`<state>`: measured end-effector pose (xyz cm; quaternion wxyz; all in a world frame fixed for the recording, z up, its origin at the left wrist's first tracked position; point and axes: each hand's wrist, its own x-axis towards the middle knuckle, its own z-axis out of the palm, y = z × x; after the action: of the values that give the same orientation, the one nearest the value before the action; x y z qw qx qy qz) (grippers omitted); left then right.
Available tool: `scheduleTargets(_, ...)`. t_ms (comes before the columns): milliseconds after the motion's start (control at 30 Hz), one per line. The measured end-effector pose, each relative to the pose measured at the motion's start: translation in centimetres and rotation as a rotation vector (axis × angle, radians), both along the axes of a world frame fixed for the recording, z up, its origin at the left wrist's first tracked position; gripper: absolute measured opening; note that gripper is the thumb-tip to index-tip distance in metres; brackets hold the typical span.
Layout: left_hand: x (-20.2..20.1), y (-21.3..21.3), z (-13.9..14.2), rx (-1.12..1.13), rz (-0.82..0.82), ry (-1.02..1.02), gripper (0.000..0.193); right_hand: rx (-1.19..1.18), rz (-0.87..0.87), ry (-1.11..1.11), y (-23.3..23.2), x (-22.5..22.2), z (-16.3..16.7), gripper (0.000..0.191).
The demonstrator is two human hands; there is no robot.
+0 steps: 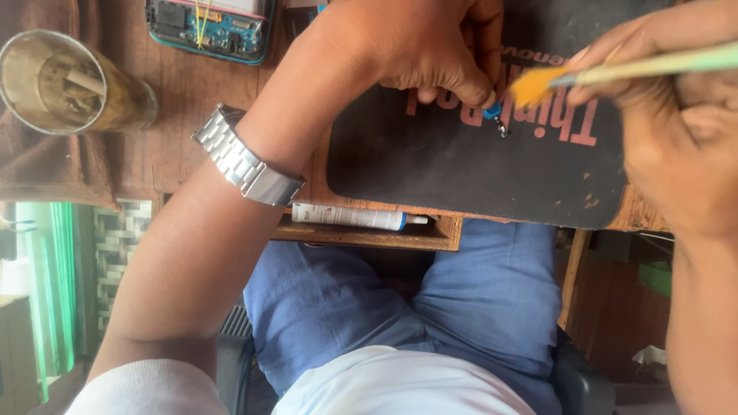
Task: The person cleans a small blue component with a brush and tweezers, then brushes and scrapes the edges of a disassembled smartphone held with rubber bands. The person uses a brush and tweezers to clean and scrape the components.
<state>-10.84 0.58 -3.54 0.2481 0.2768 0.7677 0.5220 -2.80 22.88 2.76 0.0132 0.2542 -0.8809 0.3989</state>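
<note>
My left hand (427,42) pinches a small blue and metal part (496,115) against a black mat (430,165) on the wooden desk. A steel watch (246,161) sits on that wrist. My right hand (676,107) grips a thin pale-green brush (653,68). Its orange bristles (532,84) hover just right of the small part, almost touching it.
An opened phone showing its circuit board (211,27) lies at the top of the desk. A glass cup (69,84) stands on a brown cloth at the left. A white tube (350,217) lies in the open drawer below the mat. My blue trousers (461,307) fill the lower middle.
</note>
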Motion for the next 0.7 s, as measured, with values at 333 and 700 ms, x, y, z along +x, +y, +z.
scheduleTargets(333, -0.1, 0.2, 0.3, -0.061, -0.004, -0.002, 0.014, 0.204, 0.081, 0.112, -1.8, 0.4, 0.7, 0.018)
scheduleTargets(700, -0.2, 0.3, 0.1, 0.008, -0.053, -0.009, 0.017, 0.473, 0.247, 0.552, -0.2, 0.2, -1.9, 0.012)
